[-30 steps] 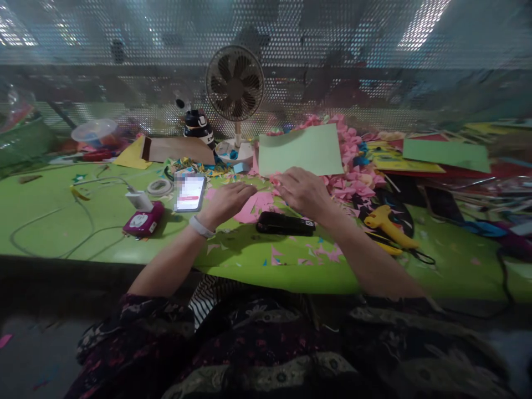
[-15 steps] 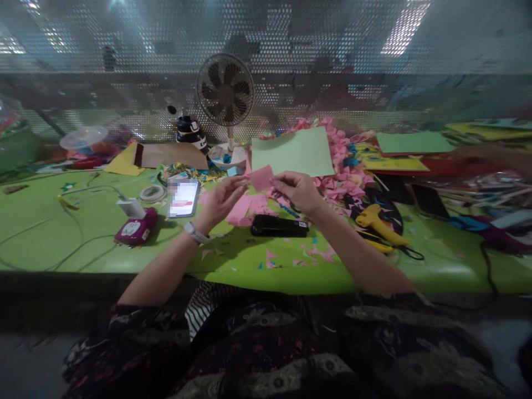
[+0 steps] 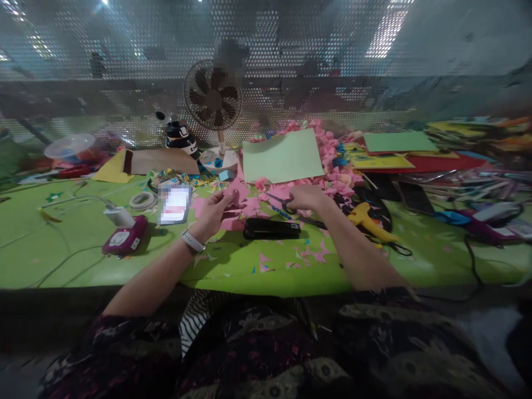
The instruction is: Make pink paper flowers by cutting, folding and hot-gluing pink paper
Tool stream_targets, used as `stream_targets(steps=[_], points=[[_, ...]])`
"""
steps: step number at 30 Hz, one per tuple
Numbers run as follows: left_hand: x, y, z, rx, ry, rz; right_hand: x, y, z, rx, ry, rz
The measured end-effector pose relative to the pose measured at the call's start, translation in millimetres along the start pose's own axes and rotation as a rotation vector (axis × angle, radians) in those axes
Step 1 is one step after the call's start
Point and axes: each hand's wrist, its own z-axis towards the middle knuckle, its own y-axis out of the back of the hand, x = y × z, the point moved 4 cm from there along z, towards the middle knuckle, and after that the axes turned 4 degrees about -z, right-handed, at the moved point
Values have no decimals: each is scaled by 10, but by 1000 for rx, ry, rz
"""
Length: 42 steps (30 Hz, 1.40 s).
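Beyond the black stapler (image 3: pixel 272 228), the left hand (image 3: pixel 214 211) pinches pink paper (image 3: pixel 238 189); the right hand (image 3: pixel 308 198) grips scissors (image 3: pixel 280 199). The step looks like readying a cut, which calls for bringing the two together.

Scene's looking dim overall; light's coming thru the perforated screen (image 3: pixel 274 83), w/ a bright streak glaring upper R. Phone (image 3: pixel 178 205) is glowing, pixel blocks hiding part. Soft shadow's darkening the green surface (image 3: pixel 270 282) nr the stapler (image 3: pixel 272 229). Far L & R edges are blurring & stretching; dark clothing (image 3: pixel 249 354) is losing detail at btm.
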Motion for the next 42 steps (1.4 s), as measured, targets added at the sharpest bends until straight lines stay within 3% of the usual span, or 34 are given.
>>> stream_targets(steps=[6,13,16,20,23,26,32,42], points=[[38,-5,16,-3,36,48,57,-127,114,92,-4,-27],[65,67,87,10,5,25,-95,-166,202,142,47,79],[70,87,109,1,22,-28,-201,-150,198,132,55,323],[36,106,113,-53,38,-139,-222,-52,127,64,102,893],[6,118,110,-95,41,-190,-64,23,33,69,220,1206],[-13,147,113,-150,25,-236,180,51,-82,171,359,1356],[-21,166,116,-121,5,-347,449,46,-210,305,490,1433],[-42,120,86,-202,58,-367,436,27,-186,293,500,1445]])
